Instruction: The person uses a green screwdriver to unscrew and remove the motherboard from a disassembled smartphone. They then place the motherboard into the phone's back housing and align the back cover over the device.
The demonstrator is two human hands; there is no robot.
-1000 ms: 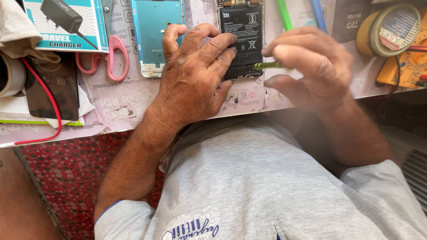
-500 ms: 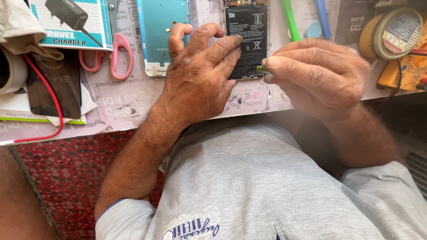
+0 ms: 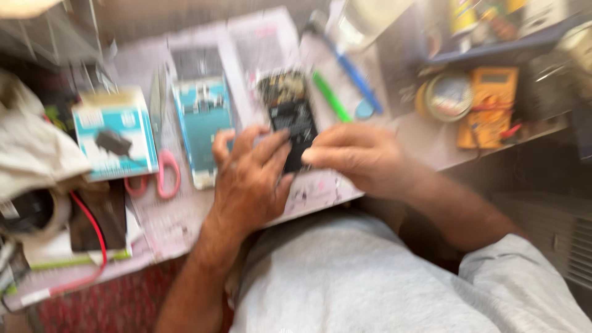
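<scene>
- Left hand (image 3: 250, 179) grip: fingers clamped on opened phone (image 3: 288, 117), lower left edge.
- Right hand (image 3: 361, 157) grip: fingertips pressed together against phone's lower right.
- Phone lies flat, near surface (image 3: 185, 222) front edge.

A black opened phone (image 3: 288, 117) lies beside a teal phone back (image 3: 203, 123). Pink-handled scissors (image 3: 161, 176), a green tool (image 3: 330, 95), a blue pen (image 3: 357, 80), a yellow meter (image 3: 490, 105), a red wire (image 3: 92, 237).
</scene>
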